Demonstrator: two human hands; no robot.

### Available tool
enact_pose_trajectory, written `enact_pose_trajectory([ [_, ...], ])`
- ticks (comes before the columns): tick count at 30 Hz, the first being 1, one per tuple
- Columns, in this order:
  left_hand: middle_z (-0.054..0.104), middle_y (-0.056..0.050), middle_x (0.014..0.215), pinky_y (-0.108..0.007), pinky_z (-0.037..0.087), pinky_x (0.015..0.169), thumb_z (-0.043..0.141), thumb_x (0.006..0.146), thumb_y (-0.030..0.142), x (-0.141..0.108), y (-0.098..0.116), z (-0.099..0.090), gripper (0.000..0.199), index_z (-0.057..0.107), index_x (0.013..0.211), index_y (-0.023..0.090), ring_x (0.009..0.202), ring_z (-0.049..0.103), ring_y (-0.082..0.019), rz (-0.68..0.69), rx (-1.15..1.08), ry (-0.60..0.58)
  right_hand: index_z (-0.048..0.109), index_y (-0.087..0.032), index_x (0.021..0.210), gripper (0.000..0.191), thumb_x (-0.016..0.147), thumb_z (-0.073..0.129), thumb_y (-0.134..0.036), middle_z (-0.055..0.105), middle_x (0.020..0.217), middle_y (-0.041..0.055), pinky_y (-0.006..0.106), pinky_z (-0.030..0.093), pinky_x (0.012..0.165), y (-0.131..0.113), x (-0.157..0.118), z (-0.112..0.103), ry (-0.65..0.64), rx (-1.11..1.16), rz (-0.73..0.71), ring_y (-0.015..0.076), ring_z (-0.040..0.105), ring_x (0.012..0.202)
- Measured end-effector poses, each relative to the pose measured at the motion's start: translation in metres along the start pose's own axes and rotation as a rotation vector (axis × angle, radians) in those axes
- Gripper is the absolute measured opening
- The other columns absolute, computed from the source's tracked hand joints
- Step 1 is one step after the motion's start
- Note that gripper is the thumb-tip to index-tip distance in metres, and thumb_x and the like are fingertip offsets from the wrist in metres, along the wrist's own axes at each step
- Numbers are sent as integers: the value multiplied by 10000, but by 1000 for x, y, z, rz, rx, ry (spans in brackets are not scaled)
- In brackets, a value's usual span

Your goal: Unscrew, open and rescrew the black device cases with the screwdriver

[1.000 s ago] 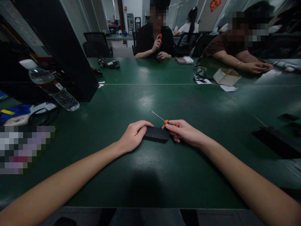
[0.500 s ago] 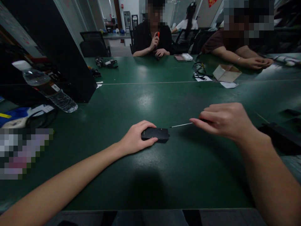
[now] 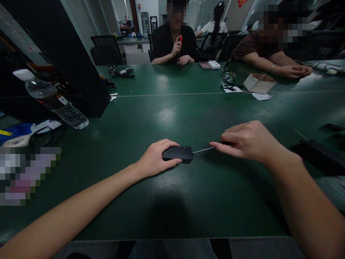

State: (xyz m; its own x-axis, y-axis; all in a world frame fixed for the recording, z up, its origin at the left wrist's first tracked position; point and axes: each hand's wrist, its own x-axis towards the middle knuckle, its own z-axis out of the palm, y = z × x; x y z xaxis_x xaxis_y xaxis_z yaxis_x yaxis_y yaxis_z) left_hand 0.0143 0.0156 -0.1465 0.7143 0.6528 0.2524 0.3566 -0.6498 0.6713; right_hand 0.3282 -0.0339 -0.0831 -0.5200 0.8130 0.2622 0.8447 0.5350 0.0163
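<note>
A small black rectangular box lies on the green table. My left hand is closed round its left end, thumb along the near side and fingers over the far side. My right hand is closed on a screwdriver with a thin metal shaft; most of its handle is hidden in the fist. The shaft points left, and its tip meets the right end of the box. What lies at the tip is too small to make out.
A clear bottle leans at the left by a dark pillar. Cables and an open carton lie at the far right. A dark object is beyond my right forearm. Two people sit across the table.
My right hand has moved left with the screwdriver, and its tip has gone from just off the box to its right end. The left hand and box have stayed nearly still.
</note>
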Motion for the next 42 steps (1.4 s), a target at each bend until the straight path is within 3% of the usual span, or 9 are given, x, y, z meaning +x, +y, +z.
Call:
enact_pose_trajectory([
  [15, 709, -103, 1250, -405, 504, 1006, 749, 883, 447, 0, 0, -1, 469, 638, 1261, 192, 1136, 672, -276, -41, 7, -21, 545, -205, 528, 609, 1002, 423, -567, 495, 505, 25, 311, 239, 547, 6, 0, 1, -11, -15, 20, 127, 427, 485],
  [22, 712, -91, 1229, -400, 517, 974, 753, 882, 440, -1, -3, 2, 457, 635, 1253, 200, 1105, 680, -265, 1, 28, -2, 573, -192, 543, 602, 1032, 440, -516, 506, 501, 4, 289, 256, 526, 8, -1, 5, 49, -97, -96, 113, 454, 471],
  [28, 713, -88, 1217, -386, 519, 963, 741, 895, 446, -1, -5, 3, 449, 635, 1251, 195, 1095, 681, -255, 17, 27, 3, 558, -190, 538, 581, 1030, 480, -488, 485, 494, -6, 286, 249, 515, 12, -3, 4, 128, -119, -110, 108, 449, 464],
  [34, 717, -92, 1214, -393, 517, 974, 748, 890, 422, 0, -4, 3, 439, 635, 1246, 190, 1095, 683, -260, 18, 25, 6, 558, -189, 571, 543, 1041, 487, -452, 480, 505, -17, 289, 264, 518, -2, 3, 8, 75, -17, -223, 94, 435, 460],
  [39, 713, -96, 1226, -395, 518, 968, 742, 893, 445, -1, -4, 3, 455, 637, 1255, 190, 1104, 679, -263, 16, 18, 2, 502, -197, 532, 565, 1026, 506, -471, 472, 488, 3, 308, 243, 510, 10, -7, -4, 177, -97, -98, 98, 399, 453],
  [42, 716, -92, 1212, -389, 522, 954, 746, 891, 440, -1, -4, 3, 451, 641, 1250, 189, 1087, 682, -257, 16, 13, 7, 528, -197, 534, 579, 1029, 484, -496, 482, 489, 6, 304, 239, 506, 15, -7, 1, 152, -106, -96, 103, 414, 459],
])
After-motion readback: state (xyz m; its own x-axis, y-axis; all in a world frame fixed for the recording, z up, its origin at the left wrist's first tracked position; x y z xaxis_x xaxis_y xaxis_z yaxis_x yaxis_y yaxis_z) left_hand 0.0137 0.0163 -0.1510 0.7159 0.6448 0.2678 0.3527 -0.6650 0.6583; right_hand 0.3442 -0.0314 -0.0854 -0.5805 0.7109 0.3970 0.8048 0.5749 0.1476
